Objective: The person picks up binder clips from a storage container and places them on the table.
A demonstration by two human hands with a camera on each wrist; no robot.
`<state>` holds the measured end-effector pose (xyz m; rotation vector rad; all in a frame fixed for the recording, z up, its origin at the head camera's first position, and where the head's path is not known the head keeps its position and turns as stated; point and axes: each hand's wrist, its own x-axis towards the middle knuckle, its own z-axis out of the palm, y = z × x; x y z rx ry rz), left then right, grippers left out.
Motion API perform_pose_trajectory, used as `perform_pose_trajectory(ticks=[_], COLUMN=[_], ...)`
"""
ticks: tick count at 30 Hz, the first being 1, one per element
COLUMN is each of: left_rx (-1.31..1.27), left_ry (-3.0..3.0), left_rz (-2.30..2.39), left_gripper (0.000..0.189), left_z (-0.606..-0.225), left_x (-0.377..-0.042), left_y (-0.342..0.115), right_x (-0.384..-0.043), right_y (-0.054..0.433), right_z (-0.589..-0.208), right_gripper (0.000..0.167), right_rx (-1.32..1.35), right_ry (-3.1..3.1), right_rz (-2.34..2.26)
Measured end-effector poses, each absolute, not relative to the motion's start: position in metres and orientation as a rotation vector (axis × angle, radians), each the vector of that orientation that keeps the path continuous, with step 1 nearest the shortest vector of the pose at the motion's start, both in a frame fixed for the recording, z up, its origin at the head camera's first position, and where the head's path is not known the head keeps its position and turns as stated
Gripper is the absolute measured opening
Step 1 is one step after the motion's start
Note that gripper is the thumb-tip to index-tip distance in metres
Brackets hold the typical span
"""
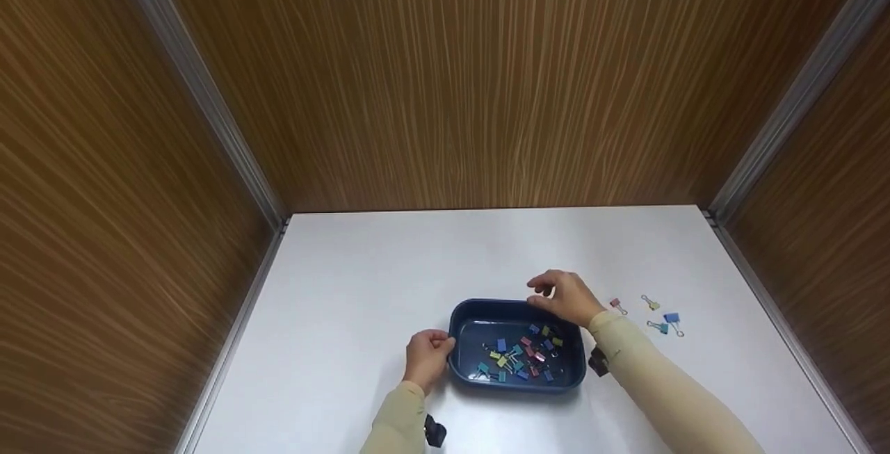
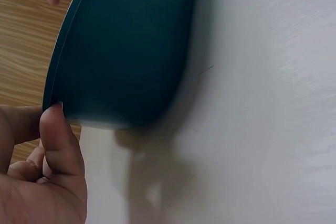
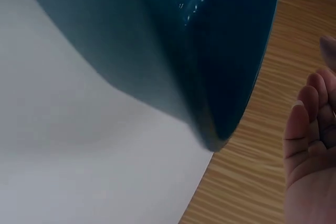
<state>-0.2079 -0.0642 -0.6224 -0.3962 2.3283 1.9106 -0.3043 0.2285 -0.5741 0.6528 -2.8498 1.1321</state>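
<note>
Binder clips (image 1: 672, 317): 4 outside 1 tray (image 1: 480, 310); left hand (image 1: 425, 357) pinches its rim (image 2: 55, 60), right hand (image 1: 569, 298) has fingers loosely bent.

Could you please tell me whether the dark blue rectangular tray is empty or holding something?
Not empty: the dark blue rectangular tray holds many small coloured binder clips, seen scattered inside it in the head view.

White tabletop (image 1: 348, 266), boxed in on 3 sides by brown wood-grain panels w/ lighter streaks: back panel (image 1: 445, 92), L panel (image 1: 90, 231), R panel (image 1: 813, 197). Grey L corner strip (image 1: 205, 85) & R corner strip (image 1: 799, 99) sit btwn panels. L rail (image 1: 236, 332) & R rail (image 1: 786, 329) edge the tabletop. Small dk mark (image 2: 207, 68) on tabletop, per L wrist cam.
</note>
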Motion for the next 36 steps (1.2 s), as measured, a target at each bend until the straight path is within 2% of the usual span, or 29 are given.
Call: perform_pose_trajectory(ticks=[20, 36], left_rx=[-0.382, -0.385], left_ry=[1.826, 1.781], left_rz=[2.1, 2.141], left_gripper=[0.022, 0.013], left_z=[-0.629, -0.631], left_x=[-0.22, -0.22], left_y=[-0.079, -0.079], right_x=[-0.307, -0.301], right_y=[0.189, 0.164], right_z=[-0.575, -0.6], right_gripper=[0.03, 0.03], right_rx=[1.087, 1.199], right_ry=[-2.871, -2.949], right_rz=[1.042, 0.983])
